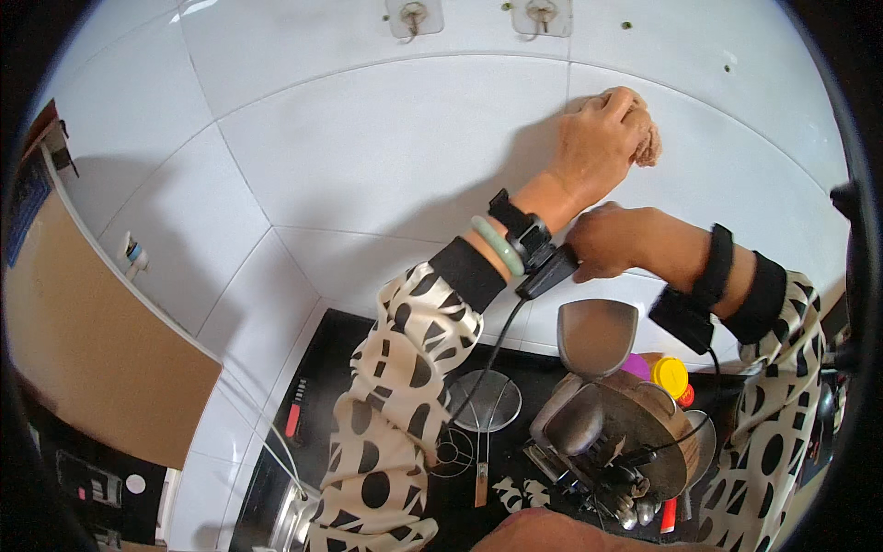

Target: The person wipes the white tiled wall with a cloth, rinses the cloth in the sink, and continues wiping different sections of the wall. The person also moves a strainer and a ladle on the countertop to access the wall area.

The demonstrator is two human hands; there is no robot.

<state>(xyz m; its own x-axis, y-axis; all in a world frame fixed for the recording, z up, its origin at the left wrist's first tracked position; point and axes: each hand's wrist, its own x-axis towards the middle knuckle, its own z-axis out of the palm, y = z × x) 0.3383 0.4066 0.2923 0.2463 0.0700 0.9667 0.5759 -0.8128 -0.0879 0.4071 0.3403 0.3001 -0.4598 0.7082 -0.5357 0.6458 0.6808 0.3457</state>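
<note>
My left hand point(600, 138) is closed around a crumpled light-brown cloth point(647, 141) and presses it on the white tiled wall point(414, 145). Below it, my right hand point(603, 241) is bent near my left wrist, its fingers mostly hidden; whether it holds anything does not show. A pale green bangle point(498, 245) and a black strap with a small device circle my left wrist. Another black strap point(714, 265) with a device is on my right forearm.
Below, a black counter point(345, 359) bears a wire-mesh strainer point(486, 400), a round wooden board point(666, 441), metal utensils point(628, 500), a yellow lid point(669, 377) and a red-handled tool point(294, 414). Two adhesive hooks point(414, 17) hang above. A brown panel point(103, 317) stands left.
</note>
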